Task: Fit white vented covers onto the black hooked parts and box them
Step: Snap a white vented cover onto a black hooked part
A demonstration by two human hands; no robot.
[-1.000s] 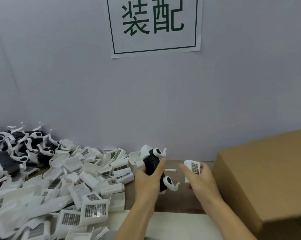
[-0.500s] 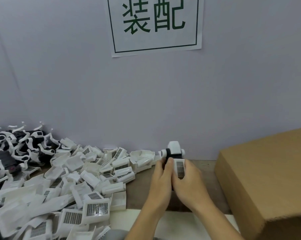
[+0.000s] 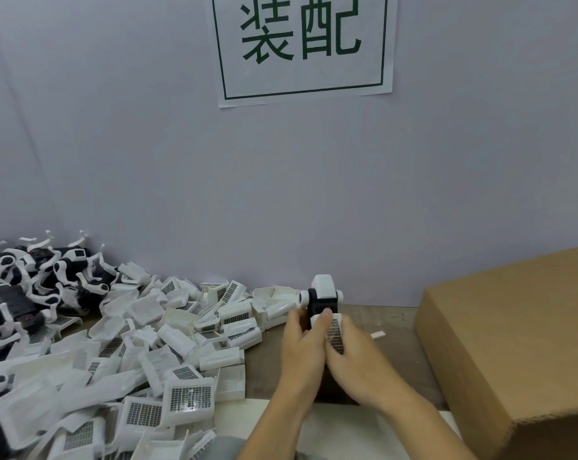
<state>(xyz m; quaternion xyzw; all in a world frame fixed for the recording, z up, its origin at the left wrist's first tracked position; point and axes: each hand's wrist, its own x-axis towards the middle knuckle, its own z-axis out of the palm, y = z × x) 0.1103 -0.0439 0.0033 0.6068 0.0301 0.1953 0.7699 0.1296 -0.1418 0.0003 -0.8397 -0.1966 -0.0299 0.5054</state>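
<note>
item: black hooked part [image 3: 318,305], lower centre of the frame, above the table [image 3: 267,360]. i see my left hand [image 3: 302,350] and right hand [image 3: 357,356] both closed around it, each grip holding it, with a white vented cover [image 3: 335,333] pressed on. loose covers [image 3: 168,346] piled at lower left; cardboard box [image 3: 513,333] at lower right.

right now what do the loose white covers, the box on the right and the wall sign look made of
Loose white covers: likely moulded plastic, matte, with thin crisp walls and dark grid vents.
Box: brown corrugated cardboard, dull, fluting showing at its torn edge.
Wall sign: apparently white paper, flat, printed green.
</note>
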